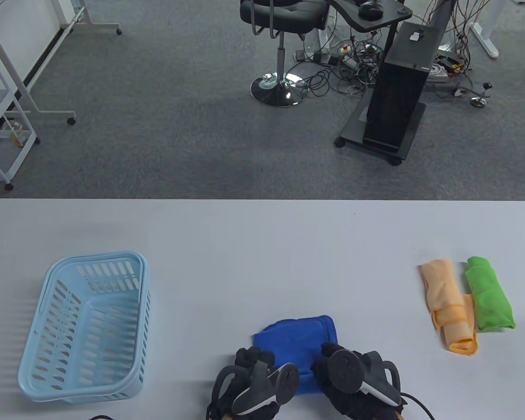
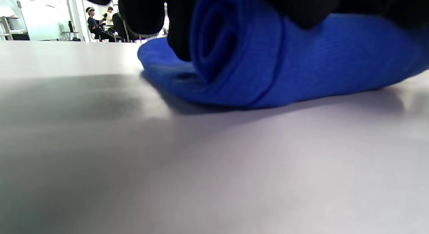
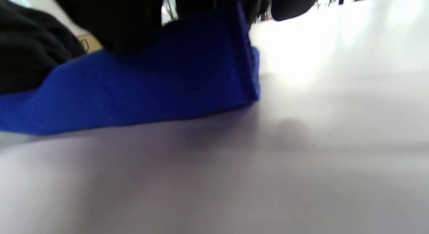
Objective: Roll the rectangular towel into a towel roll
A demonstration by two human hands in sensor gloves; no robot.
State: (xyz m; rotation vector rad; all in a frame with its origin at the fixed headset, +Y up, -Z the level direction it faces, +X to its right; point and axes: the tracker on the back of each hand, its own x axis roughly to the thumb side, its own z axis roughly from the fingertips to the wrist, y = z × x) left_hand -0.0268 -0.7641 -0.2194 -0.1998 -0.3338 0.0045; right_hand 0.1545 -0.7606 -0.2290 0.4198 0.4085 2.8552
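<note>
Fingers [image 2: 144, 12] of our left hand [image 1: 253, 376] curl over the rolled near end of the blue towel [image 1: 299, 339]; those of our right hand [image 1: 354, 376] seem to grip it too, though the wrist view blurs them. We have the towel at the tabletop's near edge, about midway along. Its spiral shows a few turns wound, while a flat stretch lies beyond toward the far edge, so we judge roughly half the rolling left.
</note>
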